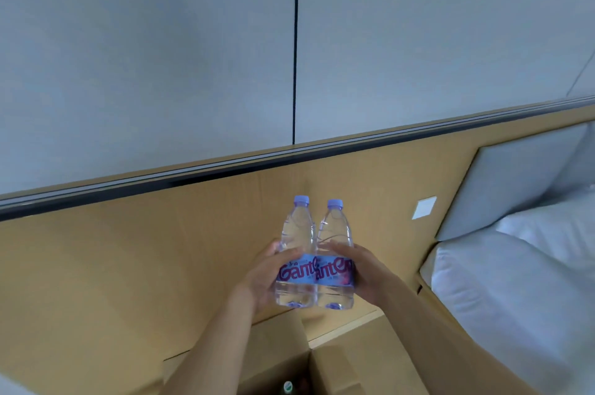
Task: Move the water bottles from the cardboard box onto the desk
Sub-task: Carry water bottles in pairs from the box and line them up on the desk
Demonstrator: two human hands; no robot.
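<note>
Head cam: 2 water bottles upright, caps up, both hands.

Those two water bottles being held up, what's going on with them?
A person is holding two water bottles side by side and upright, the left hand around the left bottle and the right hand around the right bottle. They are raised above an open cardboard box at the bottom of the view, in front of a wooden panel. Another bottle cap shows inside the box.

Clear glossy plastic water bottles with shiny paper-like labels; matt brown cardboard box; smooth matt wood-grain panel; soft white cloth bedding.
</note>
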